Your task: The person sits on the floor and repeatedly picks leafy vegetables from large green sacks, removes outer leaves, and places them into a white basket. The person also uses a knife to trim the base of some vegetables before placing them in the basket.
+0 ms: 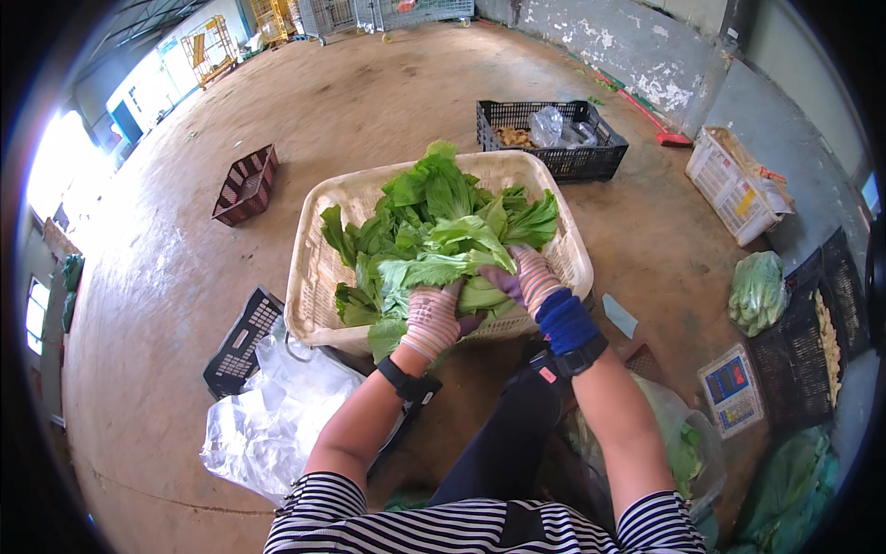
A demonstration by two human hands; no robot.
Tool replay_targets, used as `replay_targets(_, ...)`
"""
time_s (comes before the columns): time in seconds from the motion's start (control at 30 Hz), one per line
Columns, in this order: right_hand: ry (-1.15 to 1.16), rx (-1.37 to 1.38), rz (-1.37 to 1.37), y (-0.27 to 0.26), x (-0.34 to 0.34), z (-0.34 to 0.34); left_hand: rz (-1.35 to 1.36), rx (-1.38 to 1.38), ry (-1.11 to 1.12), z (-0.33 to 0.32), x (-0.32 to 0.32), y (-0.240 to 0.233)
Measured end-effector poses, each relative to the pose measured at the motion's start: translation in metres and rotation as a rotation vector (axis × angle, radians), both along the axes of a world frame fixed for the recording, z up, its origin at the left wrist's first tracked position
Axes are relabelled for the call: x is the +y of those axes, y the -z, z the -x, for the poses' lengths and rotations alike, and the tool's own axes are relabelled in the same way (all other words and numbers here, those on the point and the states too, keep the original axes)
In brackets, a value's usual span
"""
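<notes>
In front of me stands a cream plastic basket (325,201) with leafy greens (443,187) heaped in it. Both my hands wear striped knit gloves with purple fingers. My left hand (435,317) grips the near end of a bunch of leafy greens (450,266) above the basket's front rim. My right hand (529,280) holds the same bunch at its right end, thumb and fingers around it. A blue cuff (569,322) covers my right wrist. Some leaves hang over the front rim beside my left hand.
Clear plastic bags (277,415) lie by a black crate (242,339) at left. Behind the basket sits another black crate (581,163); a brown crate (246,185) is farther left. On the right are a digital scale (731,390), bagged vegetables (758,293) and a white crate (730,187).
</notes>
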State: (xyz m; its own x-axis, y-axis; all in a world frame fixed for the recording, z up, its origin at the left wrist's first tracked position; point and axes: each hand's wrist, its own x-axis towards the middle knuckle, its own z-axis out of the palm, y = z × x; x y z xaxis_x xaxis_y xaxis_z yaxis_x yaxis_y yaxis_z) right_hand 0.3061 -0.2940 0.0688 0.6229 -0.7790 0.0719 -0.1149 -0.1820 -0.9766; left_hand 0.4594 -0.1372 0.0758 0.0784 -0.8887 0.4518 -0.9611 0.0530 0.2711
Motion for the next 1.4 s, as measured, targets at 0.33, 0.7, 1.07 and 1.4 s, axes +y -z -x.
replay_targets(0.33, 0.582, -0.563, -0.053, 0.001, 0.028, -0.022, 0.384, 0.296, 0.07, 0.011, 0.009, 0.014)
replay_targets(0.7, -0.007, 0.064, -0.308, -0.03, -0.003, -0.004, 0.41, 0.424, -0.047, -0.029, -0.001, -0.022)
replay_targets(1.07, -0.04, 0.139, 0.367, -0.122, 0.023, -0.052, 0.091, 0.719, 0.432, -0.06, -0.01, -0.119)
replay_targets(1.4, -0.112, -0.204, -0.454, -0.218, 0.038, -0.047, -0.039, 1.302, 0.504, -0.061, 0.026, -0.149)
